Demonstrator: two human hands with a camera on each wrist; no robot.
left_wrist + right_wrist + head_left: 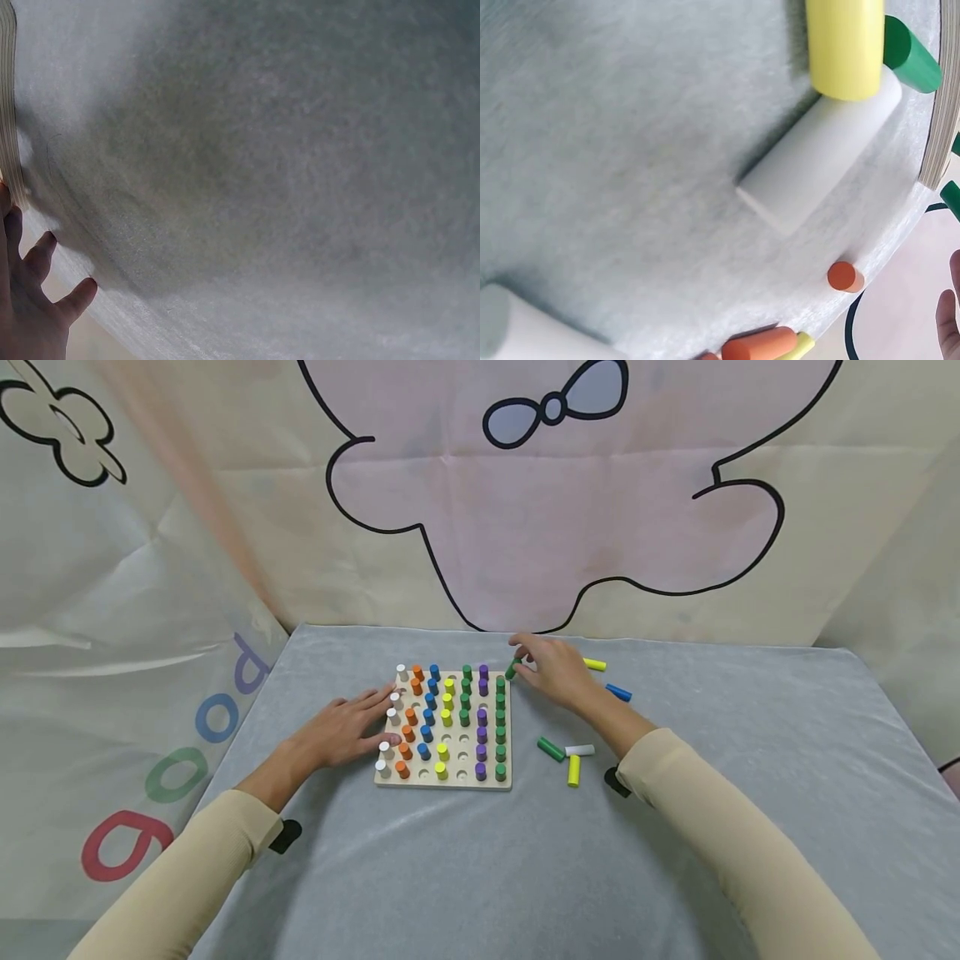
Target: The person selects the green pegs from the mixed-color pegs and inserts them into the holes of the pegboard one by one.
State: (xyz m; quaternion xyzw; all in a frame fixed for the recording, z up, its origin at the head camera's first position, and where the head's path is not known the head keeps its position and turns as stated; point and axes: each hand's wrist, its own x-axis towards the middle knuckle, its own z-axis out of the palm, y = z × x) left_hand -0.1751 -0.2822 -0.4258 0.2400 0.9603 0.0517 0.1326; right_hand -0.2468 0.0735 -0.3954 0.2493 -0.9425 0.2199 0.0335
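Observation:
A pale wooden pegboard (442, 783) lies on the cloth, with upright pegs in columns of white, orange, blue, yellow, green and purple. My right hand (558, 675) pinches a green peg (512, 668), tilted, at the board's far right corner, by the top of the right-hand green column. At the board's left side rests my left hand (347, 731), fingers extended along the edge and thumb by the lower white pegs. In the left wrist view, spread fingers of the left hand (45, 300) appear beside the board's layered edge (7, 97).
Right of the board lie a loose green peg (551, 749), a white peg (580, 750) and a yellow peg (573, 772). Beyond the right forearm are another yellow peg (595, 665) and a blue peg (618, 692). The right wrist view also shows loose orange pegs (759, 344).

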